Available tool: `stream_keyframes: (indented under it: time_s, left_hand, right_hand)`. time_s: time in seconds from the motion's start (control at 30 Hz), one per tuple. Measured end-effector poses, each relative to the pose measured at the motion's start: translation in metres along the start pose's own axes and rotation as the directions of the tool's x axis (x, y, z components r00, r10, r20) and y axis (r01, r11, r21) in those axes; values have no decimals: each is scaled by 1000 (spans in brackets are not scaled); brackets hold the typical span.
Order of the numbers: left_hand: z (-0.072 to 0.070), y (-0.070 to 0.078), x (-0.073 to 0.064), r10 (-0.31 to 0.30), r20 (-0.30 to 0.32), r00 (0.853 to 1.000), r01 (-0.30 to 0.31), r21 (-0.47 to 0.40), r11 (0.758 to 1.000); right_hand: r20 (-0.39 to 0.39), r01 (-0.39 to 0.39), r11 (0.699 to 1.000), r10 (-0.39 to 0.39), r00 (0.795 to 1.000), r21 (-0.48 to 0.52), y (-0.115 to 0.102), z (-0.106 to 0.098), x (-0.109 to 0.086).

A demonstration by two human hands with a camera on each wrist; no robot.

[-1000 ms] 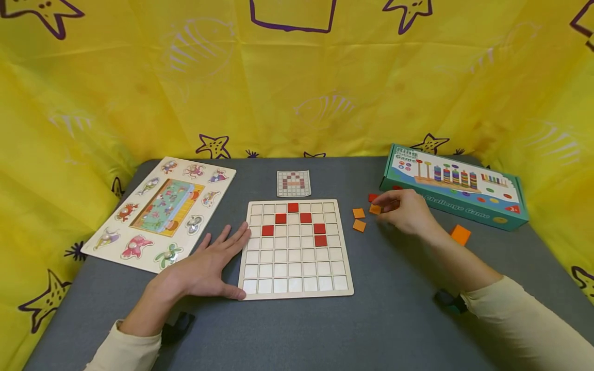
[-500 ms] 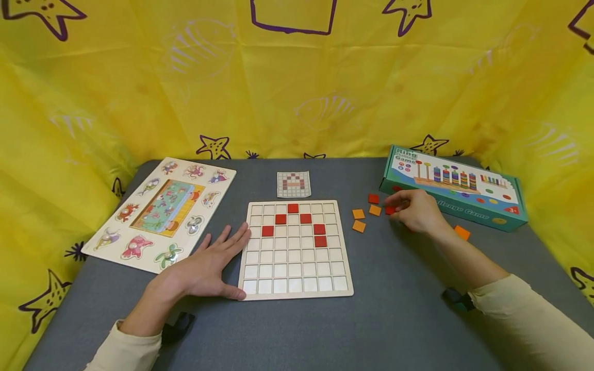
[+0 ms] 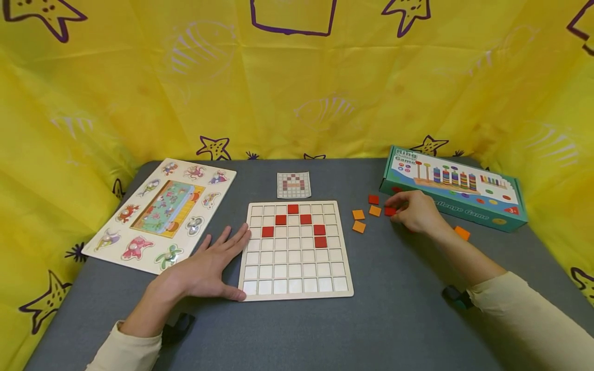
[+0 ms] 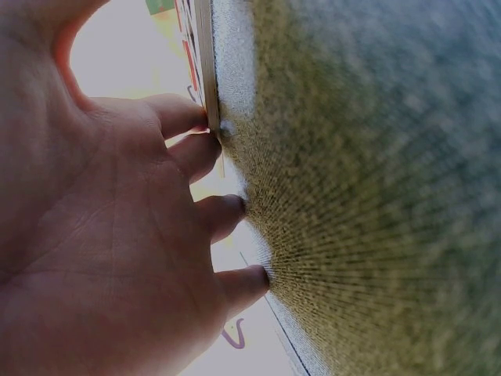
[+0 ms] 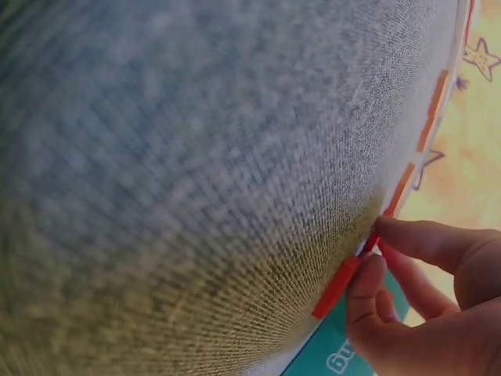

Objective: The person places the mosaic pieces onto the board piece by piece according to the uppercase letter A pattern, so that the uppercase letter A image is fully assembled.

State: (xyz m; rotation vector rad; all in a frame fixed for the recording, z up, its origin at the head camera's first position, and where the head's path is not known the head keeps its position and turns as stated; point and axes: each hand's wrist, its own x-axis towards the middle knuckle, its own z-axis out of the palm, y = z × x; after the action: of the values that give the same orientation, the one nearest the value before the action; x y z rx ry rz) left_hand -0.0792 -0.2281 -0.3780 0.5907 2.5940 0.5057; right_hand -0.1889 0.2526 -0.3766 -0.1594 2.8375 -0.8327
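My left hand (image 3: 199, 273) lies with fingers spread along the left side of a wooden grid board (image 3: 297, 297), thumb at its lower left corner. In the left wrist view, the left hand (image 4: 117, 211) has its fingertips down at the board's edge (image 4: 205, 63). Several red square tiles (image 3: 293, 209) sit in the board's upper cells. Right of the board, my right hand (image 3: 419, 212) pinches a red tile (image 3: 390, 211) at the table surface. From the right wrist, thumb and finger of the right hand (image 5: 438, 286) meet at that tile (image 5: 371, 240); another red tile (image 5: 335, 288) lies beside it.
Orange tiles (image 3: 359, 226) and a red tile (image 3: 373, 199) lie between board and right hand. An orange piece (image 3: 462, 233) is beyond the right wrist. A pattern card (image 3: 294, 185) is behind the board, a peg puzzle (image 3: 125, 252) left, a green game box (image 3: 464, 193) right.
My right hand has moved a little right, from an orange tile to the red tile, uncovering the orange tile and another red one. My left hand has stayed put.
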Motion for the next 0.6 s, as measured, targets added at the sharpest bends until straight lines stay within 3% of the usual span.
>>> stream_keyframes:
  time_s: [0.6]
  left_hand:
    - [1,-1,2,1,4,1000,-1,4,1000]
  right_hand:
    - [20,-21,999,20,1000,37,1,-6,-3]
